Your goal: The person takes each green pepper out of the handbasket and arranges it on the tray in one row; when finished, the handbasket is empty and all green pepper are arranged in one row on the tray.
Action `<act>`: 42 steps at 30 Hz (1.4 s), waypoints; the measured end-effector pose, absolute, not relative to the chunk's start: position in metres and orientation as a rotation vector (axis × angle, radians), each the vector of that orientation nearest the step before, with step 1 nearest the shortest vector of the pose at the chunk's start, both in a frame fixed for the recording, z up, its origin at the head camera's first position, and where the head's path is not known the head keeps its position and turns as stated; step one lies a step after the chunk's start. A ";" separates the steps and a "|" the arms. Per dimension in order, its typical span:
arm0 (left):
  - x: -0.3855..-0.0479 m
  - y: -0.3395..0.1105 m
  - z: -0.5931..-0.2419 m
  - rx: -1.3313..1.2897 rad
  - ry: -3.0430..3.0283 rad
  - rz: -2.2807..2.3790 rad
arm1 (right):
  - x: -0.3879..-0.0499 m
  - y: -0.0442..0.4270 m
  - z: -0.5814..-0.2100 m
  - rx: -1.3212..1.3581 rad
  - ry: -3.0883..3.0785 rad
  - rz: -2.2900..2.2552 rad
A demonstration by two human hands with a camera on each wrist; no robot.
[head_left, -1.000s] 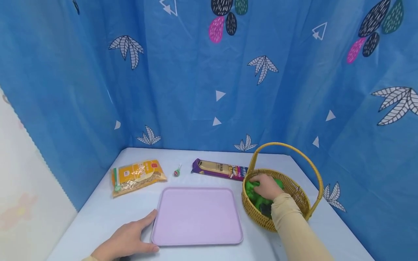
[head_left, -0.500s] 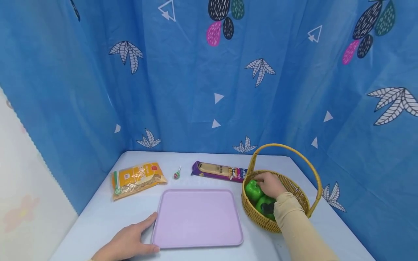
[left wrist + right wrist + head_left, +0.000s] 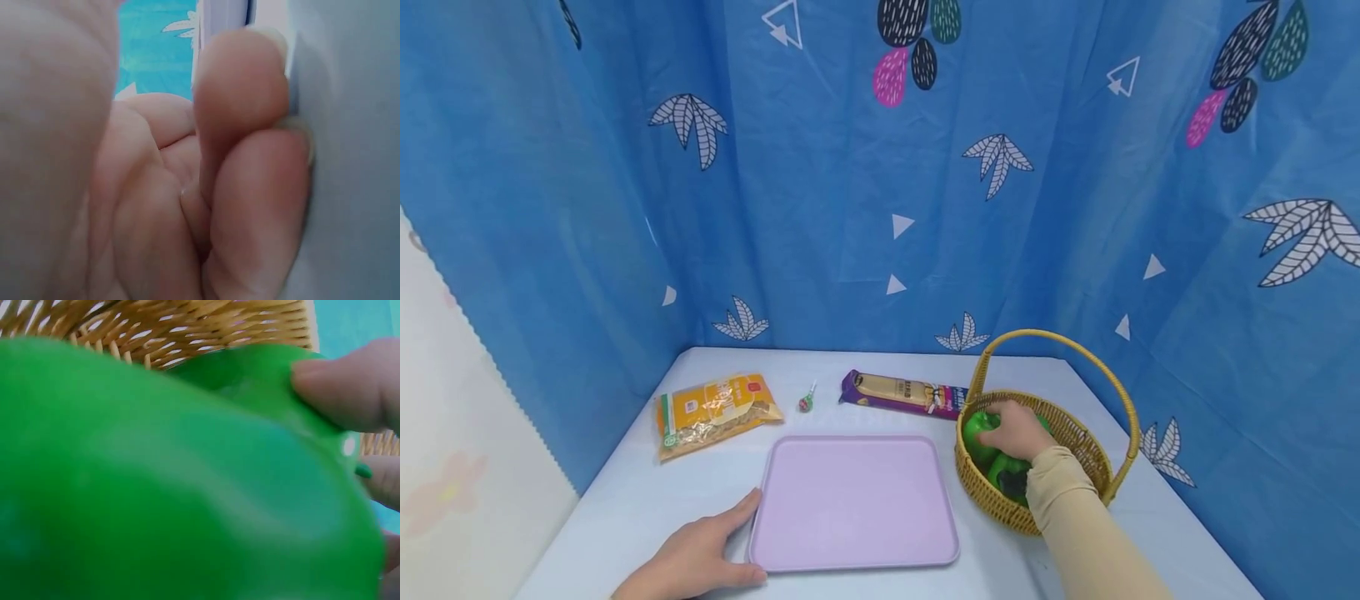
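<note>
The right hand (image 3: 1018, 429) is down inside a yellow-brown basket (image 3: 988, 498). Its thumb and finger pinch a shiny green pepper (image 3: 976, 435) at the left side of the basket. Another green pepper (image 3: 1004, 469) sits in there too, under the wrist, close to the tan sleeve (image 3: 1090, 533). (It looks very big in the right wrist view, because it is so near.) A bit of green also peeks out on the far side of the hand. The basket has a tall round handle (image 3: 1060, 335) going up over it.

The left hand (image 3: 692, 554) is on the white table (image 3: 617, 508), with its thumb and pointing finger spread wide apart. They touch the left edge of a flat, pale purple tray (image 3: 853, 504). The basket is just to the right of the tray.

Behind the tray are three snacks. An orange bag (image 3: 718, 412) lies on the left, a little lollipop (image 3: 806, 403) is in the middle, and a long purple pack (image 3: 902, 394) pokes behind the basket. A blue curtain (image 3: 820, 242) with white leaves hangs at the back.
</note>
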State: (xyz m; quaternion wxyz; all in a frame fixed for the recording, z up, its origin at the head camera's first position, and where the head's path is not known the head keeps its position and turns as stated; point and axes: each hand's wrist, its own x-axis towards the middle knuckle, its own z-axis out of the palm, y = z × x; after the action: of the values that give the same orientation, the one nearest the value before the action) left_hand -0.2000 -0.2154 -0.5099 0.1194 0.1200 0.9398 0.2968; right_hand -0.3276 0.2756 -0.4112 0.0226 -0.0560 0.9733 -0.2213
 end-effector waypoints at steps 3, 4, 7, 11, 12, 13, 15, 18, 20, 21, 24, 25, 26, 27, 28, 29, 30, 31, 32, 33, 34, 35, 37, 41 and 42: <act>-0.201 -0.215 -0.509 0.353 2.753 0.838 | -0.327 0.274 -0.408 -0.184 3.016 -0.700; -0.201 -0.214 -0.509 0.346 2.752 0.834 | -0.327 0.274 -0.405 -0.192 3.017 -0.707; -0.201 -0.213 -0.508 0.319 2.733 0.831 | -0.322 0.270 -0.392 -0.211 3.030 -0.729; -0.201 -0.212 -0.507 0.303 2.720 0.834 | -0.313 0.255 -0.366 -0.281 3.099 -0.752; -0.201 -0.212 -0.507 0.313 2.722 0.835 | -0.311 0.248 -0.360 -0.301 3.118 -0.764; -0.201 -0.212 -0.507 0.317 2.726 0.835 | -0.309 0.238 -0.355 -0.333 3.128 -0.782; -0.201 -0.215 -0.506 0.327 2.738 0.824 | -0.308 0.215 -0.352 -0.392 3.133 -0.830; -0.200 -0.218 -0.506 0.318 2.750 0.807 | -0.309 0.172 -0.359 -0.519 3.084 -0.905; -0.200 -0.219 -0.507 0.288 2.754 0.802 | -0.311 0.143 -0.369 -0.597 3.018 -0.949; -0.200 -0.219 -0.507 0.274 2.750 0.810 | -0.312 0.129 -0.374 -0.635 2.988 -0.955; -0.200 -0.215 -0.509 0.257 2.740 0.833 | -0.313 0.094 -0.391 -0.689 2.912 -0.951; -0.200 -0.213 -0.509 0.250 2.735 0.844 | -0.313 0.083 -0.396 -0.700 2.900 -0.936; -0.200 -0.211 -0.509 0.248 2.728 0.854 | -0.313 0.074 -0.402 -0.714 2.901 -0.906; -0.201 -0.210 -0.510 0.246 2.726 0.858 | -0.313 0.065 -0.407 -0.726 2.898 -0.881; -0.201 -0.208 -0.510 0.246 2.724 0.859 | -0.314 0.057 -0.411 -0.738 2.895 -0.856; -0.201 -0.207 -0.510 0.245 2.721 0.864 | -0.315 0.049 -0.415 -0.753 2.894 -0.827; -0.202 -0.207 -0.510 0.252 2.720 0.863 | -0.316 0.043 -0.419 -0.776 2.895 -0.797; -0.202 -0.206 -0.511 0.260 2.721 0.861 | -0.317 0.036 -0.422 -0.790 2.900 -0.768; -0.202 -0.206 -0.511 0.271 2.722 0.860 | -0.318 0.031 -0.425 -0.809 2.904 -0.744; -0.203 -0.205 -0.512 0.281 2.722 0.859 | -0.319 0.026 -0.428 -0.825 2.908 -0.728; -0.203 -0.205 -0.512 0.285 2.717 0.863 | -0.320 0.021 -0.430 -0.833 2.910 -0.716; -0.204 -0.205 -0.513 0.287 2.714 0.865 | -0.322 0.017 -0.432 -0.836 2.914 -0.704; -0.204 -0.205 -0.513 0.282 2.710 0.866 | -0.324 0.009 -0.435 -0.857 2.919 -0.689; -0.204 -0.209 -0.514 0.283 2.720 0.860 | -0.327 -0.003 -0.436 -0.891 2.920 -0.669; -0.204 -0.210 -0.514 0.285 2.723 0.860 | -0.327 -0.005 -0.435 -0.897 2.922 -0.661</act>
State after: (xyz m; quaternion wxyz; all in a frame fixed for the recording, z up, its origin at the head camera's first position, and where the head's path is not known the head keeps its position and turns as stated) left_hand -0.2038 -0.2099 -0.5142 0.1353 0.0984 0.9402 0.2967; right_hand -0.3269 -0.0050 -0.4353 0.0069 -0.2869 0.9343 -0.2114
